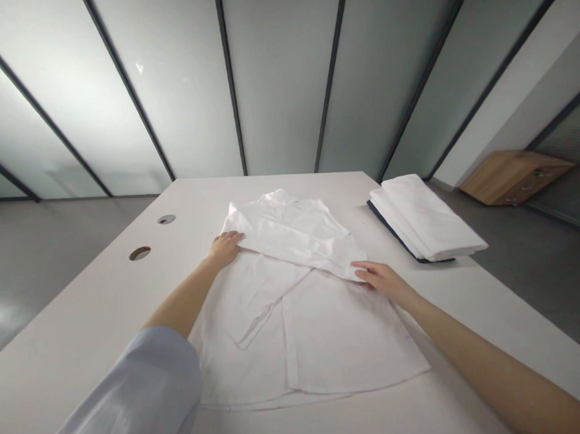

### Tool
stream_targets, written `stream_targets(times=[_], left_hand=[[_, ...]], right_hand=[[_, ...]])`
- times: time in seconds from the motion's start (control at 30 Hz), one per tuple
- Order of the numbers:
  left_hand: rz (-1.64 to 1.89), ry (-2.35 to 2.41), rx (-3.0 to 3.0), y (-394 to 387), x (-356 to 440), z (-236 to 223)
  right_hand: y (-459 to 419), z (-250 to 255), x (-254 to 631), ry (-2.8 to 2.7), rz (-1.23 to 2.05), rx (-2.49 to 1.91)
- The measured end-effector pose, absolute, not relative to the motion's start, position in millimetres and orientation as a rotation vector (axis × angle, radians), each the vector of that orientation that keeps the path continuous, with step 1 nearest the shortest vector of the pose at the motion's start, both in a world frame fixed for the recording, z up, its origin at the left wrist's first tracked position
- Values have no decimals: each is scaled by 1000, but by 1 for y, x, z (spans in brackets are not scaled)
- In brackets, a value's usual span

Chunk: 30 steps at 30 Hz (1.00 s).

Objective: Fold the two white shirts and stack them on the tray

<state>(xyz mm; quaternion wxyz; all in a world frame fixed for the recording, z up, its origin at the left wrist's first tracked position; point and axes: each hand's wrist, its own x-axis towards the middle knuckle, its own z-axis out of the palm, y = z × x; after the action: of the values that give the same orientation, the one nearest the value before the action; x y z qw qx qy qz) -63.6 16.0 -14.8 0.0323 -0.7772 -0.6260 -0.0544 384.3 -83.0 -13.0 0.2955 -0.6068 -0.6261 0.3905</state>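
Note:
A white shirt [344, 331] lies spread on the table, its collar toward the far end and its hem toward me. One sleeve [296, 239] is laid across the upper body from left to right, and another folded strip of cloth slants down toward the lower left. My left hand [226, 247] rests on the shirt's left edge near the shoulder, fingers lying over the cloth. At the right edge, my right hand [381, 280] pinches the end of the crossing sleeve between thumb and fingers. Its lower fingers are partly hidden.
On the white table [105, 317], a stack of folded white cloth [429, 219] sits at the right edge over something dark navy. Two round holes are cut in the tabletop at left. A wooden cabinet [506, 176] stands on the floor beyond, and frosted panels [283, 81] rise behind.

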Motion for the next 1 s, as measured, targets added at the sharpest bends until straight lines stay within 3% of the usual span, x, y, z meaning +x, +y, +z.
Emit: stream_targets(times=[0.23,0.43,0.53,0.67,1.0], left_hand=[[-97,-1928,-2355,24,-78,-6],[-105,-1941,-2487,29,-103,-1],[-299,-2022,-2538,31,-111,7],[-512,-2171,-2362,34,-91,14],[-61,-2166,-2296,23,-27,-21]], right_hand=[[-99,6,369,-1771,905,-1503],[-128,20,386,-2008,1306,-1334],[-119,29,397,-1957,1457,-1255],[-79,35,387,-1888,1070,-1346],[2,-30,326,-2435,117,-1698]])
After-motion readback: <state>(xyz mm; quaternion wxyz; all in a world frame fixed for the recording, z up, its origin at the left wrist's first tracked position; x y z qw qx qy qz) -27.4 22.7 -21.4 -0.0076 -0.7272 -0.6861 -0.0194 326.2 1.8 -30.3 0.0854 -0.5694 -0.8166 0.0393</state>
